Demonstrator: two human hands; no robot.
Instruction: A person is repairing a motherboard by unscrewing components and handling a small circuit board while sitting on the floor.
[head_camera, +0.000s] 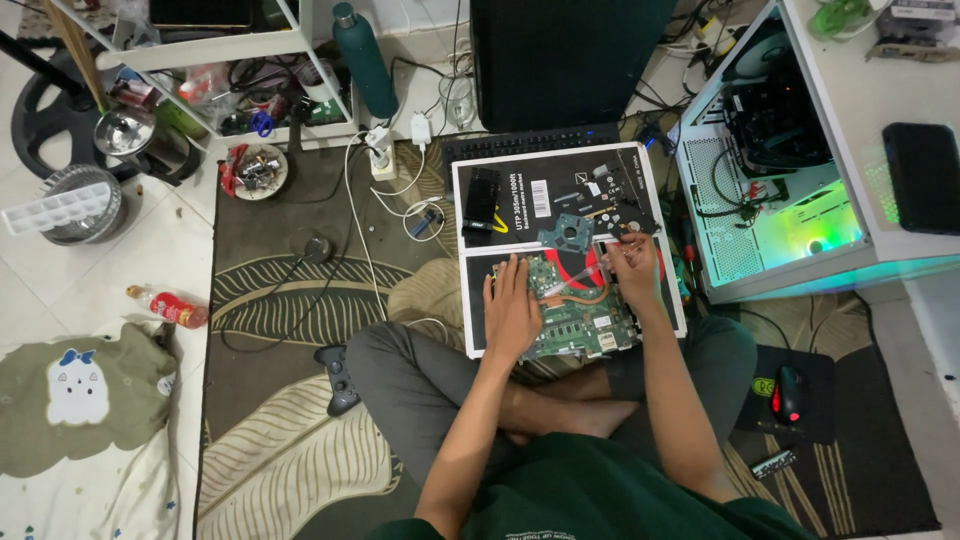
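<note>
Setting: a person sits cross-legged on a patterned rug (290, 300), seen from above by the head camera.
Board: a green circuit board (580, 315) with a copper heat pipe (585, 293) lies on a flat box (565, 200) in front of the knees; it is bare, out of any casing.
Left hand: the left hand (512, 308) rests flat on the board's left edge, fingers spread and pressing down, closed on nothing.
Right hand: the right hand (632, 262) is pinched around a thin tool (585, 277), seemingly a screwdriver, whose tip slants down-left towards the heat pipe; the tool is too small to identify surely.
Loose parts: a black slab (483, 195), a grey-green part (572, 232) and small dark pieces lie on the upper half of the box, just beyond the board.
Progress (judgement): the board lies bare with removed parts set aside, so disassembly looks well advanced; the heat pipe is still on the board, so work on it appears unfinished. Whether any of its screws are out cannot be told.
Surroundings: an open, lit PC case (770, 170) stands to the right, a bottle (365, 60) and a shelf (220, 60) to the upper left, a mouse (790, 392) on its pad beside the right knee, a gamepad (338, 378) by the left knee.
</note>
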